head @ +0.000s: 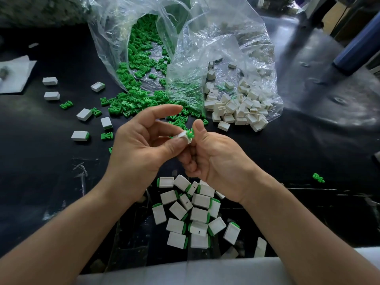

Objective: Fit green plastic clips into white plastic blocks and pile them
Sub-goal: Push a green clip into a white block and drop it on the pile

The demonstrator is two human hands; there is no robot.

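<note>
A white block [185, 138] is pinched between the thumb and curled fingers of the left hand [141, 145], whose forefinger is stretched out above it. A green clip [190, 133] is seated at the open end of that block and is pinched by the right hand [216, 159], with the thumb laid against the clip and the other fingers curled underneath. Both hands are held together above a black table [267, 153].

Just below the hands, towards the body, a pile of finished blocks [193, 212] is spread out, each with a green edge showing at one end. Beyond the left hand, a clear bag of green clips [144, 58] is laid open, with its contents spilled nearly to the fingertips. Beyond the right hand, a second clear bag of white blocks [236, 103] is laid open.

To the left of the left hand, several loose blocks [84, 114] and a few loose clips [66, 104] are scattered. A single stray clip [318, 177] is seen well to the right of the right hand. Far off to the left, a sheet of white paper [14, 77] is laid flat.
</note>
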